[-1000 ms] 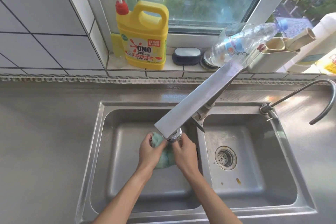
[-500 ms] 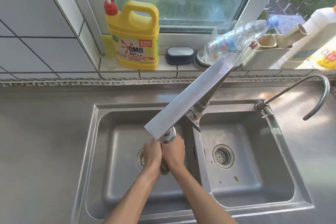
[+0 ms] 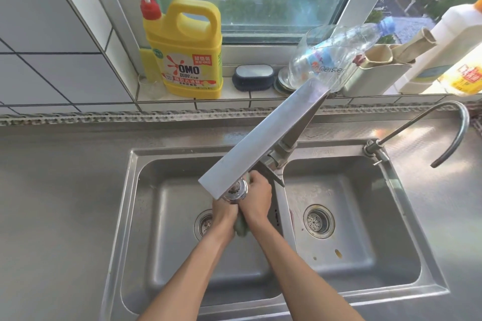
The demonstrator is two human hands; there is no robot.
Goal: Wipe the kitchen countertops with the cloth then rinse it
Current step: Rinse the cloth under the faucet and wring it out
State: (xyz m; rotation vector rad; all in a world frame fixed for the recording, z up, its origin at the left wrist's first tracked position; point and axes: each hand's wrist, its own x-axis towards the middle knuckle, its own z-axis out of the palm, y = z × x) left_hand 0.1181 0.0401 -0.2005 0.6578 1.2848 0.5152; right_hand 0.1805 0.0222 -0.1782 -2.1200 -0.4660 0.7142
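My left hand point(image 3: 223, 215) and my right hand point(image 3: 257, 198) are pressed together over the left basin of the steel double sink point(image 3: 130, 206), right under the nozzle of the flat steel tap point(image 3: 263, 138). Both are closed around the green cloth point(image 3: 241, 228), which is bunched up between them. Only a small wad of it shows below the palms and a sliver above my right hand. The grey steel countertop point(image 3: 57, 190) stretches to the left of the sink.
The left drain point(image 3: 204, 223) sits just left of my hands, and the right basin has its own drain point(image 3: 318, 221). A thin curved tap point(image 3: 448, 133) stands at the sink's right corner. On the windowsill are a yellow detergent jug point(image 3: 186, 55), a scrubber point(image 3: 253, 77), a clear plastic bottle point(image 3: 336, 55) and white bottles point(image 3: 443, 44).
The cloth was spread between my hands under the tap; my hands have since come together and squeezed it into a tight wad, hiding most of it.
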